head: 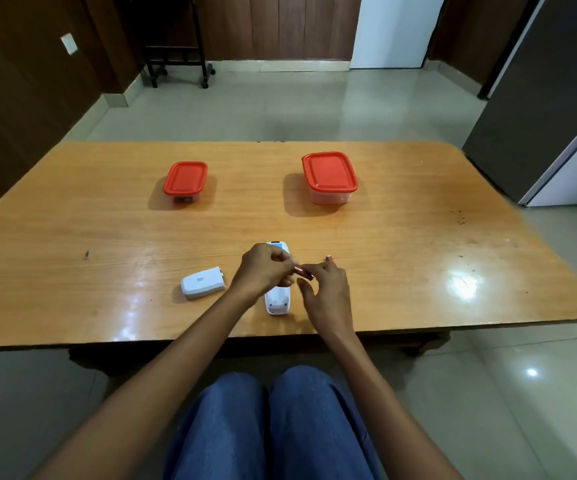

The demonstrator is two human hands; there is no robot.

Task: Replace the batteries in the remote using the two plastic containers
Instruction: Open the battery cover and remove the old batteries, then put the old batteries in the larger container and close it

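A white remote [277, 299] lies back side up near the table's front edge, its battery bay open and mostly hidden by my hands. Its white battery cover [203, 283] rests to the left. Above the remote, my left hand [262, 270] and my right hand [325, 289] both pinch one copper-coloured battery [303, 272]. The tip of a second battery [329, 259] pokes out behind my right hand. Two clear plastic containers with red lids stand farther back: a small one [185, 181] on the left and a larger one [330, 177] on the right, both lidded.
The wooden table [72, 237] has its front edge just above my knees. A grey cabinet [539, 116] stands off the table's far right corner. A black wheeled stand [176, 60] is on the floor at the back left.
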